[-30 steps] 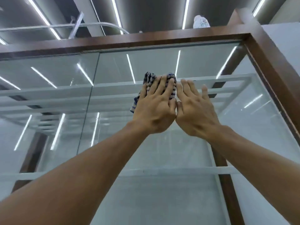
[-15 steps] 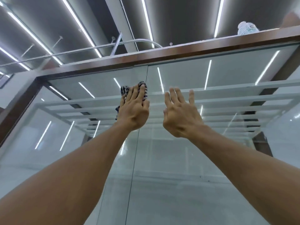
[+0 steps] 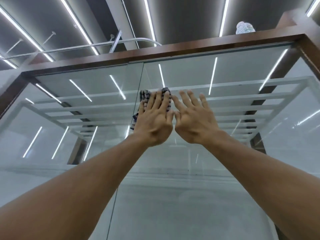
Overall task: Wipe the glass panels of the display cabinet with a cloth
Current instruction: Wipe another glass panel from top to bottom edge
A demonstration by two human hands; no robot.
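Note:
The display cabinet has a dark brown wooden frame [image 3: 173,51] and tall glass panels [image 3: 225,153]. My left hand [image 3: 154,118] lies flat on the upper glass, just right of the seam between two panels, and presses a blue and white striped cloth [image 3: 144,96] against it. The cloth shows above and left of the fingers; most of it is hidden under the palm. My right hand [image 3: 194,120] rests flat on the glass right beside the left hand, fingers spread, with nothing in it.
White shelf rails [image 3: 251,94] show behind the glass. A pale wrapped object [image 3: 245,28] sits on top of the cabinet at the right. A white pipe [image 3: 86,46] and ceiling light strips run overhead. The cabinet's right corner post [image 3: 310,47] stands near.
My left hand with the cloth slid left across the panel seam, then back right. The right hand parted from it, then closed up beside it again. The view swung left and back.

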